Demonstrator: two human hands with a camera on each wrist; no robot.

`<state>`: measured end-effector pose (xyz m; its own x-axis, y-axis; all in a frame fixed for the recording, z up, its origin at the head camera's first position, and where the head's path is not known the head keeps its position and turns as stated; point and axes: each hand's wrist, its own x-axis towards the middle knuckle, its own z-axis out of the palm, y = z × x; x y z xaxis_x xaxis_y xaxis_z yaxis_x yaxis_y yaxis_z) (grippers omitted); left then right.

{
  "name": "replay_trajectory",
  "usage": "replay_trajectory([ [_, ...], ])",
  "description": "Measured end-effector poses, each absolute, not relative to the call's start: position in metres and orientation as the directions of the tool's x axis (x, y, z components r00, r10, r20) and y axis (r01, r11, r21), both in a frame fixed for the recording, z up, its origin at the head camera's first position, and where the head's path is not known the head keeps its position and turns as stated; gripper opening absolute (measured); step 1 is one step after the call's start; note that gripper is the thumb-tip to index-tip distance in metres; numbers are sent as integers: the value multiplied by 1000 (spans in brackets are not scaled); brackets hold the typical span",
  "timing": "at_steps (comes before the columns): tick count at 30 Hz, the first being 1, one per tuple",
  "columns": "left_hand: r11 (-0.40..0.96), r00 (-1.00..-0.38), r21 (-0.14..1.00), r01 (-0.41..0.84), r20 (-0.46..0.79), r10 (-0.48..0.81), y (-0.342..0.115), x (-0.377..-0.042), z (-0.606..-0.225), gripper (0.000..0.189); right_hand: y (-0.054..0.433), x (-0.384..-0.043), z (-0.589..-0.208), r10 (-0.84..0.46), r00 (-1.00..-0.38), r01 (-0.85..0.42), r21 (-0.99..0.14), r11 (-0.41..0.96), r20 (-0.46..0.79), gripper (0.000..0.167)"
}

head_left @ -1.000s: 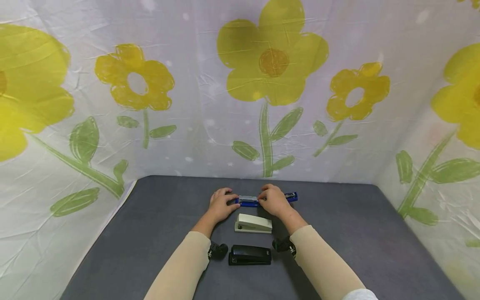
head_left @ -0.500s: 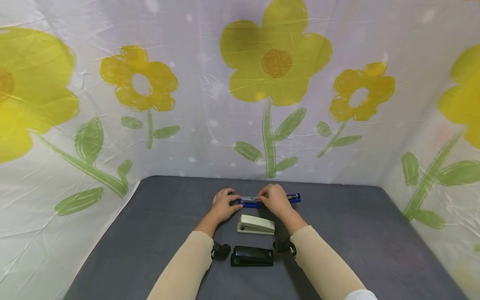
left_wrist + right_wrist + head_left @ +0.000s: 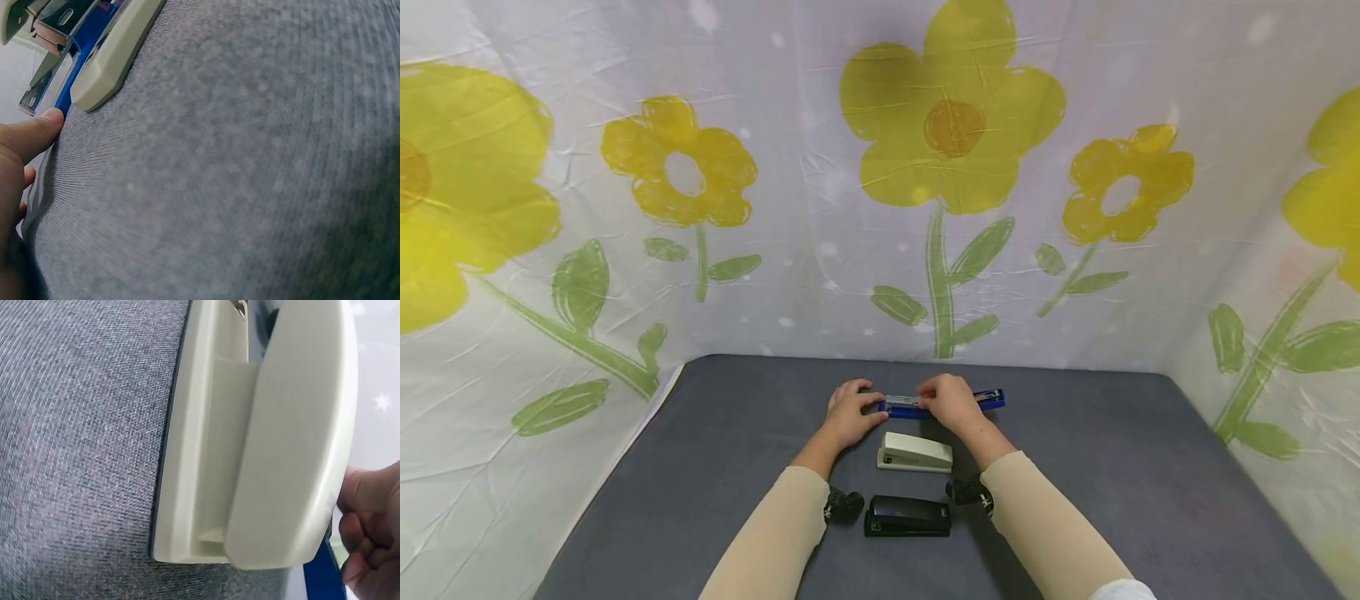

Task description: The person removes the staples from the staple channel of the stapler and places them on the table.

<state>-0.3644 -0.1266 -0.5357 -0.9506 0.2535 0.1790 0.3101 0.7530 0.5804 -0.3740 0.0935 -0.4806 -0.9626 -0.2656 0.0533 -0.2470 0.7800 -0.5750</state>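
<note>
A blue stapler (image 3: 904, 412) lies opened out flat near the far side of the table, its metal staple channel (image 3: 901, 401) showing. My left hand (image 3: 848, 415) holds its left end between thumb and fingers. In the left wrist view the thumb (image 3: 47, 128) presses the end of the blue base (image 3: 64, 94). Over the middle of the stapler my right hand (image 3: 951, 402) pinches with curled fingers at the channel; what lies between the fingertips is hidden. In the right wrist view that hand (image 3: 375, 528) is partly behind a cream stapler (image 3: 287, 437).
The cream stapler (image 3: 916, 451) stands just in front of the blue one, between my forearms. Nearer to me is a black stapler (image 3: 907, 517), between the wrist cameras. Grey cloth (image 3: 1075, 467) covers the table, and a flower-printed curtain (image 3: 820, 292) hangs behind it.
The view has shifted slightly. Silver metal at the channel looks lower and flatter than a second ago, with my right fingers at the same place. Both hands stay on the blue stapler.
</note>
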Motion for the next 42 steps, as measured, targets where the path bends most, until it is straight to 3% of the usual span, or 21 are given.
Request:
replay_trajectory([
  [7,751,-946,575,325,199,257,-127,-366,-538,35,91,-373,-476,-278,-957,-284,-474,833,86,16],
  [29,755,-948,573,319,190,256,-127,-364,-538,36,127,-356,-458,-160,-982,-179,-722,669,95,23],
  [42,755,-947,571,322,199,254,-126,-363,-536,35,158,-351,-443,-133,-979,-204,-690,694,156,20],
])
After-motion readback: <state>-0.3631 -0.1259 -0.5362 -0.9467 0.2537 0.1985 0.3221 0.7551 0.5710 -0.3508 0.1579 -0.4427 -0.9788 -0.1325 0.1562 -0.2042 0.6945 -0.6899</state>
